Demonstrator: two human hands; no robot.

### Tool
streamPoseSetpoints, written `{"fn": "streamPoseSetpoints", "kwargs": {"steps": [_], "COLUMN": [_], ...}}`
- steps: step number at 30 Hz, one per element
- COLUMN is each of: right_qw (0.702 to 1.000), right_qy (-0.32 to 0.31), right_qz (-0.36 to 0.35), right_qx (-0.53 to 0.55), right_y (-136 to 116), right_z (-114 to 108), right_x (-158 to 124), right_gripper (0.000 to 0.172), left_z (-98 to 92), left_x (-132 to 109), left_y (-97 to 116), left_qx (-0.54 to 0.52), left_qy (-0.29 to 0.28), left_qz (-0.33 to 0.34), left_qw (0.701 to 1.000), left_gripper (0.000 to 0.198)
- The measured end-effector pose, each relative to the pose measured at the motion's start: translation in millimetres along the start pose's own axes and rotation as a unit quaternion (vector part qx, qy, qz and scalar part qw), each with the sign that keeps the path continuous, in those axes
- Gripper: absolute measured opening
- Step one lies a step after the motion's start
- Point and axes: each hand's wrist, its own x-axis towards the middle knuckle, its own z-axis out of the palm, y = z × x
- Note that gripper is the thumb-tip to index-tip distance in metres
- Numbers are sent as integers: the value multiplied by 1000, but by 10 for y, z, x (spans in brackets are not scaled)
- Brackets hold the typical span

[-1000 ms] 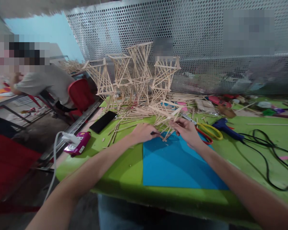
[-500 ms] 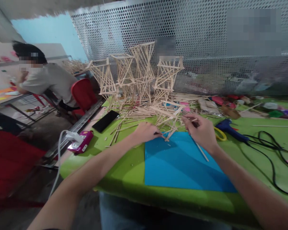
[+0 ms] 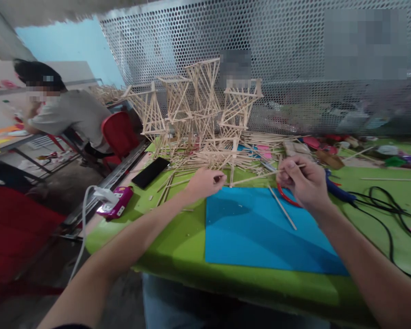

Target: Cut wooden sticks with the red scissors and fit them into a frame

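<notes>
My left hand (image 3: pixel 205 181) hovers curled over the near edge of a pile of thin wooden sticks (image 3: pixel 208 160), fingers pinched on a small dark tool of which only the tip shows. My right hand (image 3: pixel 303 183) is raised above the table, shut on one long stick (image 3: pixel 260 176) that points left toward my left hand. Another loose stick (image 3: pixel 282 208) lies on the blue sheet (image 3: pixel 256 237) below my hands. Behind the pile stand several lattice towers (image 3: pixel 198 103) built from sticks.
Red-handled scissors (image 3: pixel 285 196), a blue glue gun (image 3: pixel 339 194) and black cables (image 3: pixel 390 214) lie right of my hand on the green table (image 3: pixel 178 242). A black phone (image 3: pixel 150 172) and a pink plug block (image 3: pixel 113 204) sit left. A person (image 3: pixel 68 114) sits far left by a red chair (image 3: pixel 118 135).
My right hand has lifted a stick out of the pile and drawn back to the right. My left hand has risen off the blue sheet's edge. A loose stick now lies on the sheet.
</notes>
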Motion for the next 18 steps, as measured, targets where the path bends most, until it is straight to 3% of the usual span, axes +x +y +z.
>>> {"fn": "streamPoseSetpoints", "kwargs": {"steps": [3, 5, 9, 11, 13, 15, 16, 18], "right_qw": [996, 987, 963, 948, 930, 906, 887, 816], "right_qy": [-81, -127, -204, -245, -266, -242, -211, -161], "right_qz": [33, 50, 42, 32, 29, 35, 51, 86], "right_qx": [-22, -82, -169, -201, -251, -345, -408, -548], "right_y": [-63, -100, -141, -150, -145, -107, -71, 31], "right_z": [62, 168, 411, 423, 293, 19, -157, -537], "right_x": [-50, -104, -197, -182, -103, 19, 83, 188], "right_gripper": [37, 40, 34, 31, 33, 37, 36, 31], "left_z": [-62, -47, 59, 81, 63, 24, 7, -6], "left_x": [-40, -70, -157, -201, -228, -232, -228, -213], "left_y": [66, 150, 382, 475, 520, 514, 497, 450], "left_qx": [-188, -252, -256, -245, -248, -247, -246, -253], "left_qy": [-53, -100, -173, -171, -154, -118, -94, -48], "left_qz": [27, 57, 93, 89, 69, 58, 61, 76], "left_qw": [980, 961, 946, 950, 954, 960, 963, 963], "left_gripper": [48, 53, 48, 48, 49, 50, 50, 51]}}
